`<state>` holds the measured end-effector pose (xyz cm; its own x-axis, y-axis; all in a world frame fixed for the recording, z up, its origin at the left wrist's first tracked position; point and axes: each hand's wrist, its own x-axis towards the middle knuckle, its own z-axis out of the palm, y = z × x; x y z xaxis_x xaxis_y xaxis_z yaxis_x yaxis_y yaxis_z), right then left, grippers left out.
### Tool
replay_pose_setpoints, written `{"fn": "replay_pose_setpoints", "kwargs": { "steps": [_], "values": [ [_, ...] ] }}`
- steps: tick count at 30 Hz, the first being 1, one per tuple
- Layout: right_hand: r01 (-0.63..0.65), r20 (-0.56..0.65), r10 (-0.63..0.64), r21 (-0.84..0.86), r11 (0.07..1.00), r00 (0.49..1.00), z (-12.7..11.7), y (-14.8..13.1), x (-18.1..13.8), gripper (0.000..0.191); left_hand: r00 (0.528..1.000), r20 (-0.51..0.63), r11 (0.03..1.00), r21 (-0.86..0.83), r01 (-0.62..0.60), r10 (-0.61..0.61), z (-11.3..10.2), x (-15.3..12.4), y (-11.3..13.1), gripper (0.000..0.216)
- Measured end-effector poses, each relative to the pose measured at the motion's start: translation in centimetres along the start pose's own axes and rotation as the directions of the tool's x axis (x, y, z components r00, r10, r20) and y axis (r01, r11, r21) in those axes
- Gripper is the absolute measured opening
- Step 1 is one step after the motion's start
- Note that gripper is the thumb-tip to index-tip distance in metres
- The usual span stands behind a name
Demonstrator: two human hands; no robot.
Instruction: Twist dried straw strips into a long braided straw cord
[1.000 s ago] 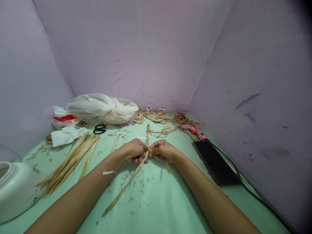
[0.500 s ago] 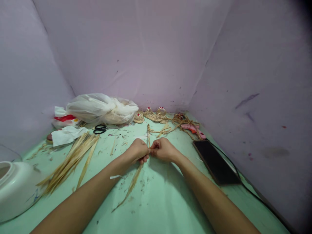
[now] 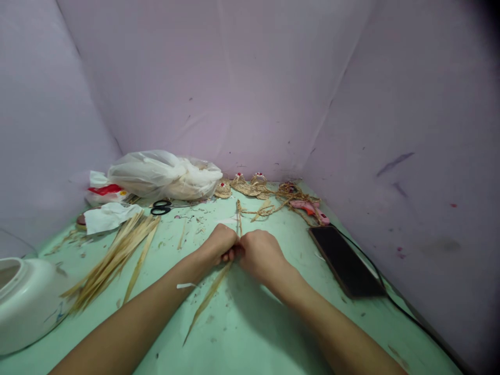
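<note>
My left hand (image 3: pixel 222 244) and my right hand (image 3: pixel 261 255) meet at the middle of the green table, both closed on a braided straw cord (image 3: pixel 239 216). The cord runs away from me beyond my fingers and bends right toward a tangle of similar cord (image 3: pixel 295 195). From under my left hand a loose, flat straw strip (image 3: pixel 207 299) trails toward me. My knuckles hide the exact spot where the fingers pinch.
To the left lie a bundle of straw strips (image 3: pixel 113 260), black scissors (image 3: pixel 161 208) and a white pot (image 3: pixel 29 307). A plastic bag (image 3: pixel 164 174) and small woven pieces (image 3: pixel 250 186) line the back. A pink glue gun (image 3: pixel 310 208) and a phone (image 3: pixel 346 260) sit right.
My right hand has rolled over and closed in against my left, its back now facing up. The loose strip's tail has shifted slightly. My left hand stays nearly in place.
</note>
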<state>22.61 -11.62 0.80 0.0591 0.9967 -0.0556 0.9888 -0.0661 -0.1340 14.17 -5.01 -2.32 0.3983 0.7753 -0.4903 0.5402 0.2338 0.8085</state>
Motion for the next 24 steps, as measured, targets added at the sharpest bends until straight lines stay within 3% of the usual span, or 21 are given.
{"fn": "replay_pose_setpoints", "kwargs": {
  "steps": [6, 10, 12, 14, 16, 19, 21, 24],
  "values": [
    [0.058, 0.087, -0.056, -0.023, 0.998, 0.995, 0.0, -1.2, -0.7, 0.021, 0.988, 0.086, 0.992, -0.031, -0.123, 0.125, -1.3, 0.7, -0.8, 0.009],
    [0.016, 0.067, -0.028, 0.175, 0.984, 0.997, -1.4, 1.9, -0.1, 0.014, 0.969, 0.187, 0.985, -0.077, -0.152, 0.164, -2.2, 1.1, -1.0, 0.006],
    [-0.084, -0.005, 0.091, 0.335, 0.939, 0.996, -1.7, 3.9, 0.7, 0.014, 0.961, 0.219, 0.984, -0.098, -0.152, 0.170, -2.4, 1.2, -1.0, 0.009],
    [-0.175, 0.021, 0.196, 0.549, 0.817, 0.980, -1.3, 4.9, 1.6, 0.011, 0.960, 0.225, 0.983, -0.112, -0.147, 0.169, -2.4, 1.2, -1.0, 0.011],
    [-0.291, 0.189, 0.227, 0.738, 0.609, 0.955, -0.4, 4.9, 2.3, 0.009, 0.959, 0.225, 0.981, -0.125, -0.149, 0.175, -2.4, 1.2, -1.0, 0.012],
    [-0.419, 0.408, 0.105, 0.844, 0.335, 0.907, 0.8, 3.3, 2.4, 0.009, 0.956, 0.226, 0.979, -0.126, -0.162, 0.187, -2.2, 1.1, -0.9, 0.010],
    [-0.441, 0.452, 0.022, 0.860, 0.257, 0.892, 1.2, 2.4, 2.2, 0.008, 0.956, 0.220, 0.978, -0.115, -0.173, 0.195, -2.1, 1.0, -0.9, 0.009],
    [-0.441, 0.451, 0.015, 0.865, 0.237, 0.892, 1.6, 1.8, 2.0, 0.009, 0.960, 0.202, 0.980, -0.085, -0.181, 0.195, -1.9, 0.8, -0.8, 0.005]
  ]
}}
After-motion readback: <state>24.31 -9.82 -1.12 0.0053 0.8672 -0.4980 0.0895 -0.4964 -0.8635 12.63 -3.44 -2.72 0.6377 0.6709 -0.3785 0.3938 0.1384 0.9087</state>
